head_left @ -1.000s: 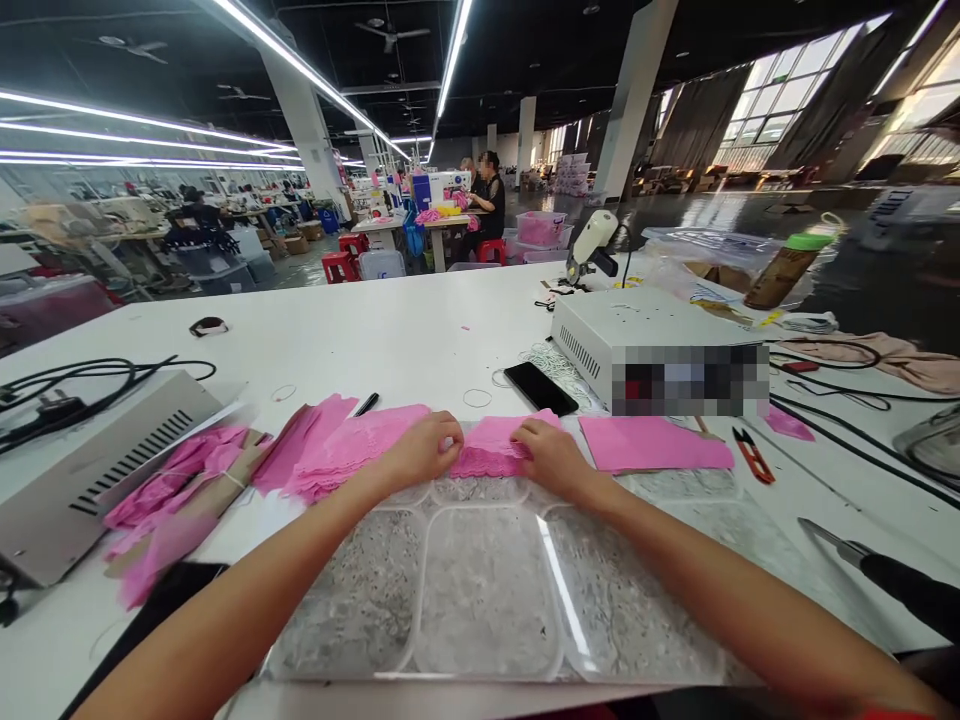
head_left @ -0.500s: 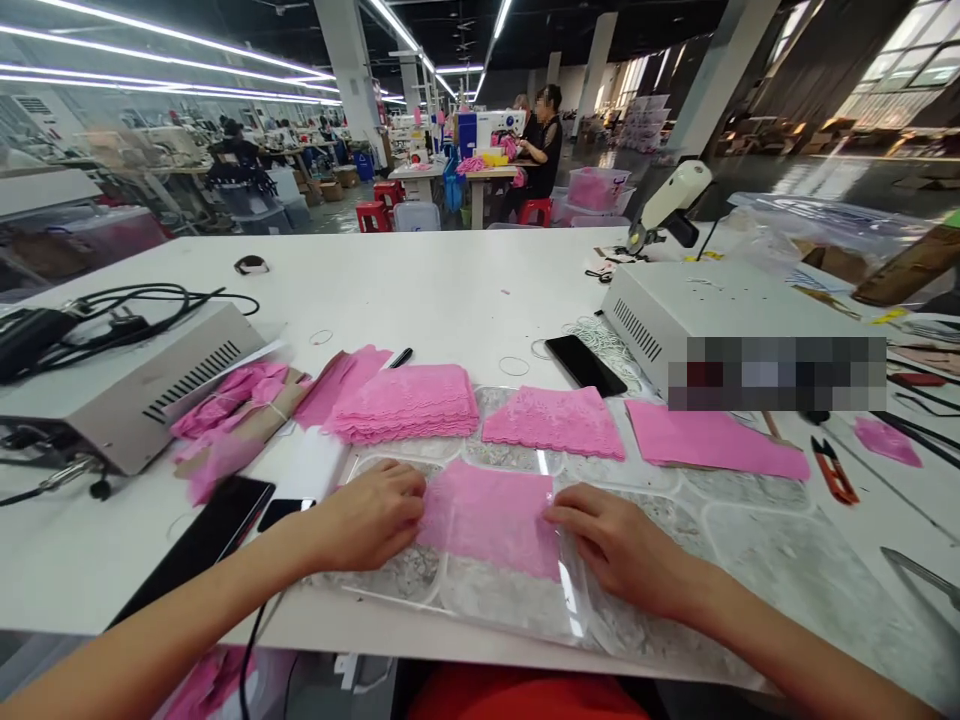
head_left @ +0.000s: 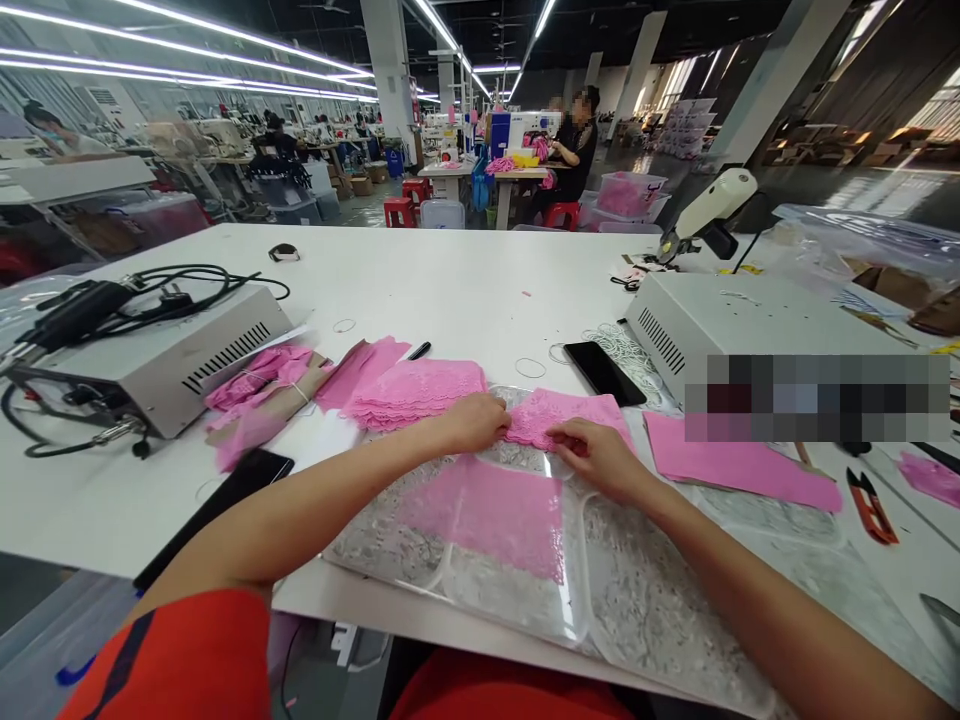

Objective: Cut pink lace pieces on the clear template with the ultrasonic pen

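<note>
Now left hand [head_left: 480,422] and right hand [head_left: 596,458] shift to the small lace pile [head_left: 585,407], leaving the near pink sheet [head_left: 514,510] unheld.
Fingers [head_left: 568,430] curl at its edges; whether they grip is unclear.

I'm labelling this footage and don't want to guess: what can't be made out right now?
All in the head view:
Left hand: its fingertips are mostly hidden by the hand itself, so any grip on the smaller lace pile is unclear.
Grey box at right: front covered by pixelation.
Black flat item: partly behind the left forearm.
Metal tool: cut off by the right edge.
</note>
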`<state>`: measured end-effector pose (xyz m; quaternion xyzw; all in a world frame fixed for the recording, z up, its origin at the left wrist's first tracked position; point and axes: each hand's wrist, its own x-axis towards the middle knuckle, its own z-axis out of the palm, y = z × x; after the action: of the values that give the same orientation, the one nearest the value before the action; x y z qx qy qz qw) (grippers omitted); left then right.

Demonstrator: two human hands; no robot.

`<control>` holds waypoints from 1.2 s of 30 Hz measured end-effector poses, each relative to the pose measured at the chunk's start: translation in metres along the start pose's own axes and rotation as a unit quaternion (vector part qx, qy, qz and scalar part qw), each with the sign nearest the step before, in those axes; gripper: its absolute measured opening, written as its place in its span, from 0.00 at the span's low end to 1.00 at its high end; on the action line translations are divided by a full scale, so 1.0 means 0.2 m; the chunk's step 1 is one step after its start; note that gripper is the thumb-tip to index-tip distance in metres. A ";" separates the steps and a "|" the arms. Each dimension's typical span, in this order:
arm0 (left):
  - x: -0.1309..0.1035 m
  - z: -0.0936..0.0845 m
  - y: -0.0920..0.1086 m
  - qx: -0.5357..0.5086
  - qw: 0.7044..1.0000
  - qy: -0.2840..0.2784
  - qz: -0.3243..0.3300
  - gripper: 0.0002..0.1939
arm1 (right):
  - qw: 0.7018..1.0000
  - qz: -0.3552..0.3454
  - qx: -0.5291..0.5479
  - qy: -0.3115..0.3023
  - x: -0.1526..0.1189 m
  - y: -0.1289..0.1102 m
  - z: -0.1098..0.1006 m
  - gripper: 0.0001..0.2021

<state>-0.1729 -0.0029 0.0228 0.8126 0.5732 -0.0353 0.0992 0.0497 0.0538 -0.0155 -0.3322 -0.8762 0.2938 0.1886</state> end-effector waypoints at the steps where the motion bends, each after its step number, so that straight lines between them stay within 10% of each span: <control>1: 0.00 0.00 -0.01 -0.005 1.000 -0.005 0.001 0.15 | 1.000 0.004 0.003 -0.001 0.00 0.00 0.00 0.12; 22: -0.03 -0.04 0.00 -0.028 0.993 0.116 -0.001 0.10 | 0.999 0.001 -0.002 0.037 0.22 -0.20 0.10 0.07; 36: 0.02 0.00 0.19 0.022 0.984 0.154 0.089 0.11 | 0.982 0.058 0.116 0.138 0.19 -0.14 -0.20 0.05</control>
<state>-0.1356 -0.0125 0.0265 0.8578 0.5065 0.0871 -0.0055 0.0306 0.0788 0.0375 -0.3956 -0.7808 0.3557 0.3276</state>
